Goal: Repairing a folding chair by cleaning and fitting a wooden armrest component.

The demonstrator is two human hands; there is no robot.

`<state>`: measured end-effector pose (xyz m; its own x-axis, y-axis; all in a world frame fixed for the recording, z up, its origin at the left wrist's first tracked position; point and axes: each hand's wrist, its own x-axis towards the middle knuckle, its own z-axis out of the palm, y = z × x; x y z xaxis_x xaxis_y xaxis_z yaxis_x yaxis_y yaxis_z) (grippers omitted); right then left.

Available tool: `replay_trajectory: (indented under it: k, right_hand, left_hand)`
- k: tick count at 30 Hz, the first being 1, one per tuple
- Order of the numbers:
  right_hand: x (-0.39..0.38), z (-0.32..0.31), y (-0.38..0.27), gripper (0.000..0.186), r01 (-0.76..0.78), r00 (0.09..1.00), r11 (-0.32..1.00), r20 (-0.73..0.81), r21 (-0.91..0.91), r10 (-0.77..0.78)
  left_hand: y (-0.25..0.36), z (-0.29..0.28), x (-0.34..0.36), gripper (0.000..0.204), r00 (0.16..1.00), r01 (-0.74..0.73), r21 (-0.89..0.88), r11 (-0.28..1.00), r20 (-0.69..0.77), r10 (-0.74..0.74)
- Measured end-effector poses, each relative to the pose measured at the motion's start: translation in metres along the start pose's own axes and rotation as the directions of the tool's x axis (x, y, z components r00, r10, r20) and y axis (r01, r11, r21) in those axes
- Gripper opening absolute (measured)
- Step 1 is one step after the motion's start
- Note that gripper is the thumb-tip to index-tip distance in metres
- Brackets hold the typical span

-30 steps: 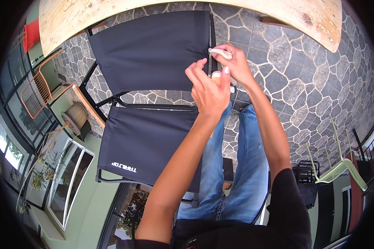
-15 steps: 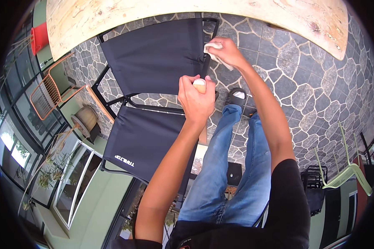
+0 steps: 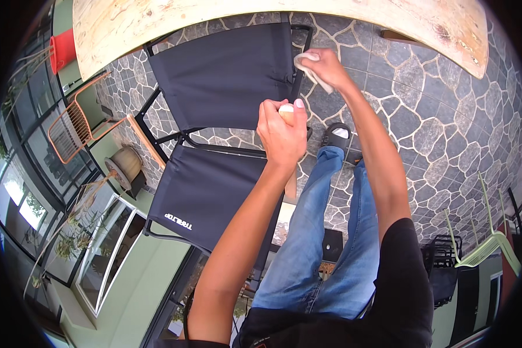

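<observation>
A dark folding chair [image 3: 226, 81] with a black frame and wooden armrests stands in front of me. My right hand [image 3: 329, 66] is closed on a whitish cloth [image 3: 316, 72], which is at the black tube on the right side of the chair's backrest. Nearer to me, my left hand [image 3: 281, 132] is wrapped round a small tan object with a rounded white top [image 3: 286, 112]; most of it is hidden by the fingers. That hand is above the right wooden armrest [image 3: 291, 184], whose near part shows below it.
A wooden tabletop [image 3: 272, 11] curves across the far side. To the left are an orange wire chair [image 3: 69, 130], a red container [image 3: 62, 49] and a plant pot [image 3: 123, 164]. A green chair [image 3: 487, 249] stands at the right on the stone-patterned floor [image 3: 429, 133].
The whole scene has shifted slightly to the right in view. My right hand and the cloth remain by the backrest tube, and my left hand keeps its grip.
</observation>
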<state>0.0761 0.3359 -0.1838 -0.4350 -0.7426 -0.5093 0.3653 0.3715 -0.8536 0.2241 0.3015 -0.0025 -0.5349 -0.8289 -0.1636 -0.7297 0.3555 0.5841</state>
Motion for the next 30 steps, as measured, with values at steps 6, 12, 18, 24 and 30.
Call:
replay_trajectory:
  k: [6, 12, 18, 24, 30]
  right_hand:
    - [-0.105, 0.03, -0.059, 0.024, 0.116, 0.993, 0.966, 0.0, 0.231, -0.119]
    - [-0.063, 0.021, -0.033, 0.02, 0.28, 0.955, 0.959, -0.086, -0.051, -0.284]
    - [-0.006, 0.017, 0.044, 0.028, 0.071, 0.861, 0.995, -0.508, 0.071, -0.026]
    - [-0.098, 0.082, -0.014, 0.024, 0.173, 0.878, 0.727, -0.438, 0.664, 0.192]
    - [-0.16, 0.094, -0.046, 0.014, 0.334, 0.888, 0.801, -0.451, 0.497, -0.09]
  left_hand:
    - [0.012, -0.004, -0.002, 0.046, 0.999, 0.05, -0.178, 0.983, -0.004, -0.052]
    - [0.01, -0.003, 0.001, 0.043, 0.999, 0.047, -0.172, 0.984, 0.028, -0.042]
    - [0.011, 0.007, 0.0, 0.042, 0.997, 0.071, -0.171, 0.983, 0.054, -0.062]
    - [0.007, -0.002, 0.0, 0.047, 0.994, 0.106, -0.125, 0.987, 0.038, -0.102]
    - [0.018, -0.001, 0.002, 0.052, 0.998, 0.024, -0.065, 0.998, 0.062, -0.02]
